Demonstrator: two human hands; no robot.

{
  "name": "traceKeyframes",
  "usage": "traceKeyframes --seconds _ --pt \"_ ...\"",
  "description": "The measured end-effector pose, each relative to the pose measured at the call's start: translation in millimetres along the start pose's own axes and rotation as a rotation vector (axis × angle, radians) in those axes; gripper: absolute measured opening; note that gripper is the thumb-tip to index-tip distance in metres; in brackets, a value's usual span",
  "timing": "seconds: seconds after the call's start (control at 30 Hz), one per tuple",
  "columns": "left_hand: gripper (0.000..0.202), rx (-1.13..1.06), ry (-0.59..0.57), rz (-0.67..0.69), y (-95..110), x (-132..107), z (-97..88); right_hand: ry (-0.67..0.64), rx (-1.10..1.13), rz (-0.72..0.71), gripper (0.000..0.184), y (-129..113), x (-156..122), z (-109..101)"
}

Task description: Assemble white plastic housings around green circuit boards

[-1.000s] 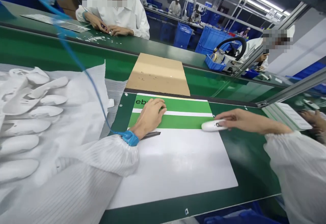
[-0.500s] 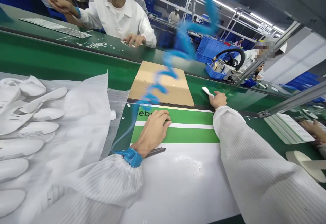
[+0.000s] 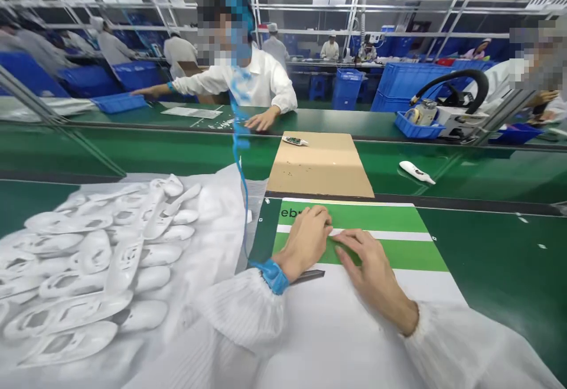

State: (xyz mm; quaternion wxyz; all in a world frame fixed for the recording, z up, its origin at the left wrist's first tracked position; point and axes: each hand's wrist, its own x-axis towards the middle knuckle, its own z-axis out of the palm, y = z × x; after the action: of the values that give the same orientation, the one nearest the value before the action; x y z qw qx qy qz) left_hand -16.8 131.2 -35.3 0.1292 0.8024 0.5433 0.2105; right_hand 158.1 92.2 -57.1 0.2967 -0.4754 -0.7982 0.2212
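- Hovering is not the word for the left hand (image 3: 308, 235) – it rests on the green-striped sheet (image 3: 407, 252), fingers curled, beside the lettering; whether it pinches anything, cannot tell.
- Right hand (image 3: 372, 265) half-open, thumb apart from fingers, no object visible in it; its fingertips point at the left fingertips, nearly meeting over the narrow white stripe.
- Sheet lies flat on the green bench (image 3: 496, 253), in front of the wearer, under both hands.
- Doing it well, my judgement: left hand light but steady, right fingertips doing the fine work, both close so anything small can't slip between them.
- Dark flat tool (image 3: 313, 275) lies by the left wrist, partly hidden – wrist should lift, not drag, over it.
- Blue wrist strap (image 3: 275, 277) and its cord (image 3: 245, 200) run up on the left; a wide swing could snag.
- Left side crowded: white shells (image 3: 153, 278) piled on foam wrap (image 3: 212, 212), so keep that elbow in.
- Far edge: cardboard (image 3: 321, 167) just beyond the sheet, carrying a small circuit-board piece (image 3: 295, 141); white device (image 3: 416, 172) farther right on the green belt (image 3: 204, 151).
- Most room to move: rightward, over the bench past the sheet's edge.
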Motion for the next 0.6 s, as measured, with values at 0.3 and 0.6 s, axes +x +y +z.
traceKeyframes --seconds 0.3,0.6 --pt "0.029 0.436 -0.152 -0.120 -81.3 160.8 -82.4 -0.007 0.058 0.053 0.023 -4.9 4.1 4.3" --pt "0.037 0.581 -0.021 -0.225 -133.7 226.4 -52.7 0.000 0.117 0.077 0.022 -6.8 5.8 7.1"
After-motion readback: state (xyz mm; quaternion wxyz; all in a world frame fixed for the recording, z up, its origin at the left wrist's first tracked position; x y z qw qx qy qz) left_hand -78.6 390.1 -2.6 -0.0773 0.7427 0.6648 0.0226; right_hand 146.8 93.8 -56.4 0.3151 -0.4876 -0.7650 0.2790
